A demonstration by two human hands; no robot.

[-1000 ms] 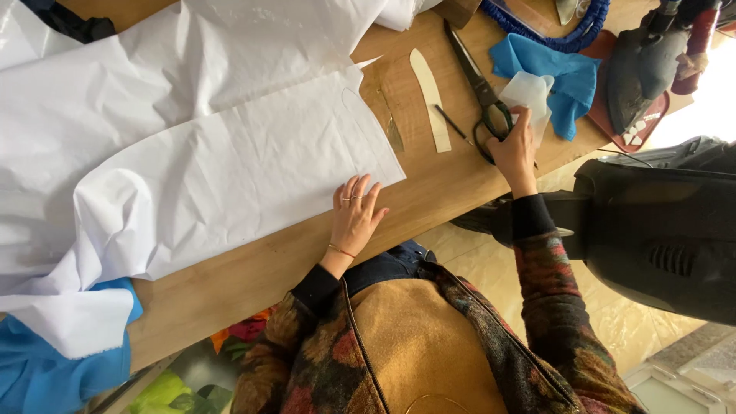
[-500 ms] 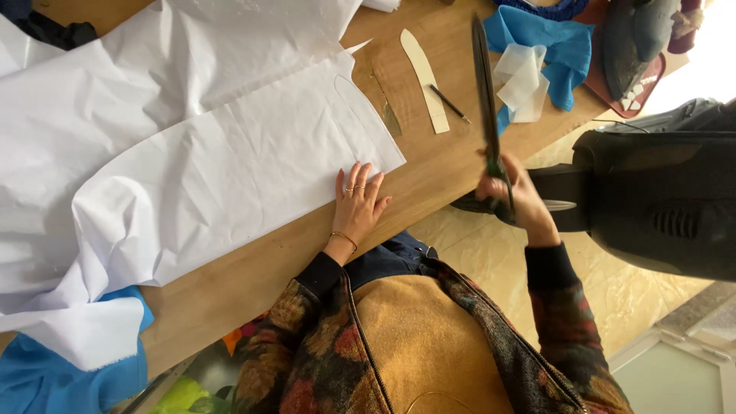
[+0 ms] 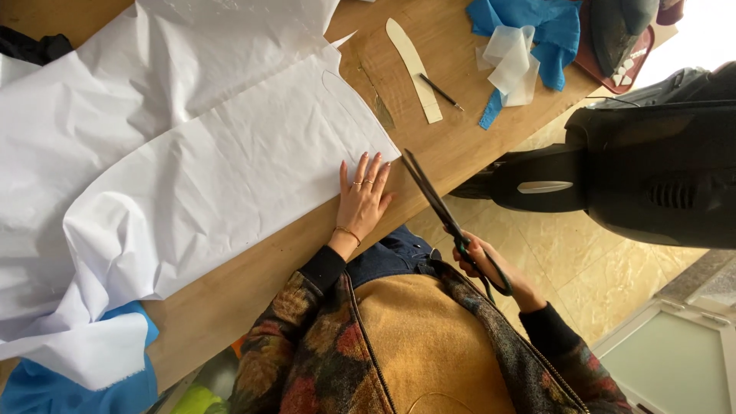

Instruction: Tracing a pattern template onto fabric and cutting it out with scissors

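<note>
The wide white fabric (image 3: 192, 176) lay spread across the wooden table (image 3: 253, 268), its near corner pointing toward the person. On that corner the left hand (image 3: 363, 201) rested flat, fingers spread, gripping nothing. Just beyond the fabric's corner, off the table edge, the right hand (image 3: 479, 261) was closed around long dark scissors (image 3: 441, 207), blades together, aimed back at the fabric

Large sheet of white fabric (image 3: 215, 176) lies flat on the wooden table, one corner pressed down. Long dark scissors (image 3: 445, 218) (blades nearly closed) are held off the table's edge, tips pointing at that corner.
</note>
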